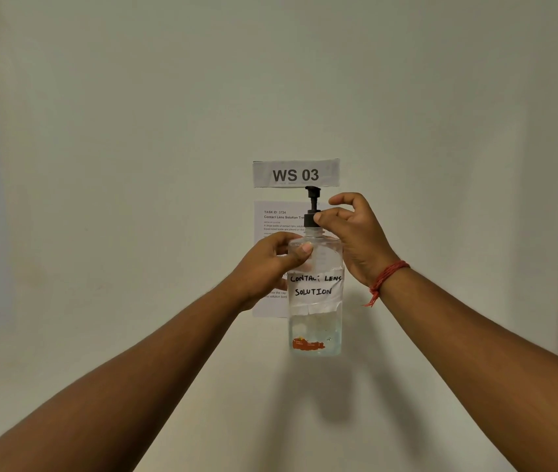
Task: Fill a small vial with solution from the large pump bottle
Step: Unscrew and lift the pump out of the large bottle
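Bottle: a clear pump bottle (315, 294) held up in front of a pale wall (134, 131), at the middle of the view, with no surface under it in sight.
Long axis: upright, base down, pump at the top; only a very slight lean.
Pump: black pump (313, 207) with its stem raised; the head sits just under the sign. Which way the spout points cannot be told from here.
Label: white label (315, 287) on the side facing the camera, handwritten "CONTACT LENS SOLUTION", the lines running across the bottle.
Contents: clear liquid in the lower part; an orange mark (308, 345) near the base.
Left hand: left hand (267, 267) wrapped around the upper body of the bottle from the left, thumb pressed across the front just above the label, fingers behind.
Right hand: right hand (355, 233) at the black collar below the pump stem, thumb tip on the collar's right side; the forefinger is curled above, clear of the pump head. The other fingers are hidden behind the bottle's shoulder.
Wrist: red thread (388, 277) tied around the right wrist.
Sign: a "WS 03" sign (296, 173) on the wall, directly behind and above the pump.
Sheet: a printed sheet (270, 226) below the sign, partly covered by the bottle and hands.
Vial: not seen.
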Available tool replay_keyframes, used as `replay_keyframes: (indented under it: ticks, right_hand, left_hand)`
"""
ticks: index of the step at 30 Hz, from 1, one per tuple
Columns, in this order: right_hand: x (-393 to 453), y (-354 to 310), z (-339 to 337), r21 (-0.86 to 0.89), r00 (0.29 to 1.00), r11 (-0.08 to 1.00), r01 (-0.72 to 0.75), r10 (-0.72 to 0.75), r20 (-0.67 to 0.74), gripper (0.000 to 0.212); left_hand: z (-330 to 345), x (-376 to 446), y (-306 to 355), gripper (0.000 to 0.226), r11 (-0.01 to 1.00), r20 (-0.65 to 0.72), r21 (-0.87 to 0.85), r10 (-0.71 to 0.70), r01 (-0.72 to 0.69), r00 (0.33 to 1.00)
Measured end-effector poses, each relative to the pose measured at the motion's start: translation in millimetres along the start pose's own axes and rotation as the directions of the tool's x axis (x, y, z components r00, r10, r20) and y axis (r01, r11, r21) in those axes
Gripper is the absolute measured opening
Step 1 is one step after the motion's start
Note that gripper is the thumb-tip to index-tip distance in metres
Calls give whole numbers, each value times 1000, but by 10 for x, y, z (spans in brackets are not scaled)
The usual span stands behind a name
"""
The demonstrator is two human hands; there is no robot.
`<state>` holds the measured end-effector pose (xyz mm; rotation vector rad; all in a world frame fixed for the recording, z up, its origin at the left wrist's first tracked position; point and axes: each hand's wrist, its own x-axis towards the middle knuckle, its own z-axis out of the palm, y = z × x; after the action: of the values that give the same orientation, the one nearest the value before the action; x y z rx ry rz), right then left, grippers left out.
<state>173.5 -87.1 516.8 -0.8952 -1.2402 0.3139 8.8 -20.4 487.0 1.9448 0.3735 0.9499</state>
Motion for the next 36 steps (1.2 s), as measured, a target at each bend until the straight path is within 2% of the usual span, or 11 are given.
replay_keyframes:
  ticks: [8, 17, 26, 33, 36]
  right_hand:
    - [-6, -18, 18, -14, 1000, 1000, 9, -9, -9, 54]
    - [2, 17, 0, 2, 1000, 1000, 0, 0, -17, 36]
    - [-5, 10, 6, 22, 1000, 999, 26, -26, 0, 51]
    - [10, 46, -5, 47, 1000, 999, 11, -10, -11, 33]
    - [21, 54, -6, 34, 1000, 999, -3, 4, -28, 34]
  left_hand:
    - [2, -3, 15, 72, 1000, -11, 16, 6, -6, 1000]
    - [1, 5, -9, 67, 1000, -5, 21, 7, -7, 1000]
    - [3, 19, -17, 68, 1000, -9, 14, 7, -7, 1000]
    - [15, 16, -12, 70, 1000, -14, 24, 3, -3, 1000]
    - [22, 14, -13, 72, 999, -14, 32, 2, -1, 1000]
